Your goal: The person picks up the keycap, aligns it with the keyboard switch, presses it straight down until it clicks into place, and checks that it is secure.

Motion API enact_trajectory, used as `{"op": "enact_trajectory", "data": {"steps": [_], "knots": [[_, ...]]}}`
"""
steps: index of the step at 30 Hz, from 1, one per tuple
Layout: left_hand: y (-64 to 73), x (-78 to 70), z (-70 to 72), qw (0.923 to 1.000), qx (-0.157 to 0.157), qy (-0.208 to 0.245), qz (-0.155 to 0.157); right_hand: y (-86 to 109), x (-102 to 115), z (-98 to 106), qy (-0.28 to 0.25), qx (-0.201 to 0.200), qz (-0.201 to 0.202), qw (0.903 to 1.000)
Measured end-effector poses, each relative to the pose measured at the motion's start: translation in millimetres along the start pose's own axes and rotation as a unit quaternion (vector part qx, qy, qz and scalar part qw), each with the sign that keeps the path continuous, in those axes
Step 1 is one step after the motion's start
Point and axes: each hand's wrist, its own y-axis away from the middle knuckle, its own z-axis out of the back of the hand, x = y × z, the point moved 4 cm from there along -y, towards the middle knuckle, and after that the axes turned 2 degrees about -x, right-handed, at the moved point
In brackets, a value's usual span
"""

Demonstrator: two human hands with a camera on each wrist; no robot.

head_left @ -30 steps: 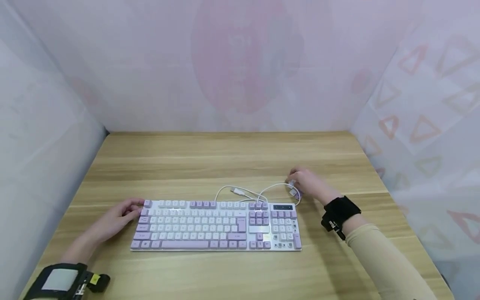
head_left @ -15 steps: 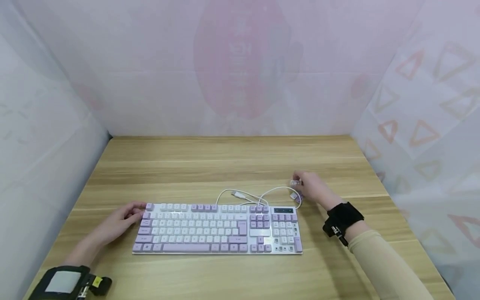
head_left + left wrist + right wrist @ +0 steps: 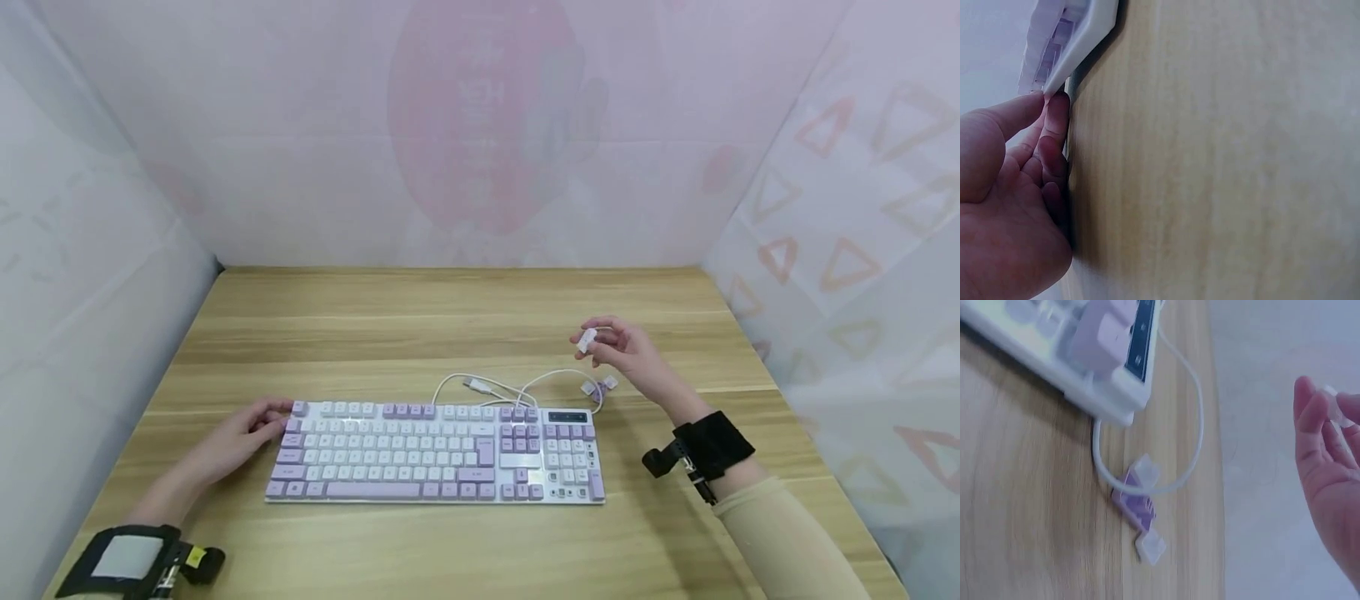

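Note:
A white and lilac keyboard (image 3: pixel 390 450) lies on the wooden table. At its left end my left hand (image 3: pixel 236 442) holds the edge; the left wrist view shows thumb and fingertips meeting at the keyboard's corner (image 3: pixel 1088 47). Raised above the table behind the number pad, my right hand (image 3: pixel 626 354) pinches a white keycap (image 3: pixel 587 340) between thumb and fingers. Below that hand lie loose keycaps: a purple one (image 3: pixel 1135 509) with a white one (image 3: pixel 1145 472) and another white one (image 3: pixel 1151 546) at its ends. Several number pad spots (image 3: pixel 562 492) show bare switches.
The keyboard's white cable (image 3: pixel 558 372) loops behind it and passes over the loose keycaps. Its USB plug (image 3: pixel 477 385) lies behind the keyboard's middle. Fabric walls (image 3: pixel 480 167) stand around the table's back and sides.
My right hand has picked up the white keycap from beside the cable and lifted it up and back, uncovering the other loose keycaps. My left hand stays at the keyboard's left end.

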Motion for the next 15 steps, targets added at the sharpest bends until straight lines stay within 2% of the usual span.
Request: {"op": "enact_trajectory", "data": {"steps": [4, 8, 13, 15], "knots": [[-0.5, -0.8, 0.0, 1.0000, 0.001, -0.001, -0.003, 4.3, 5.5, -4.5, -0.064, 0.026, 0.007, 0.9976], [-0.4, -0.9, -0.2, 1.0000, 0.003, -0.001, -0.003, 7.5, 11.0, -10.3, -0.096, 0.043, 0.001, 0.9945], [-0.3, -1.5, 0.0, 1.0000, 0.005, 0.002, 0.000, 10.7, 18.8, -19.2, -0.096, 0.052, -0.014, 0.9940], [-0.1, -2.3, 0.4, 1.0000, 0.005, 0.003, 0.001, 12.5, 21.6, -22.3, -0.077, 0.050, -0.015, 0.9956]]}}
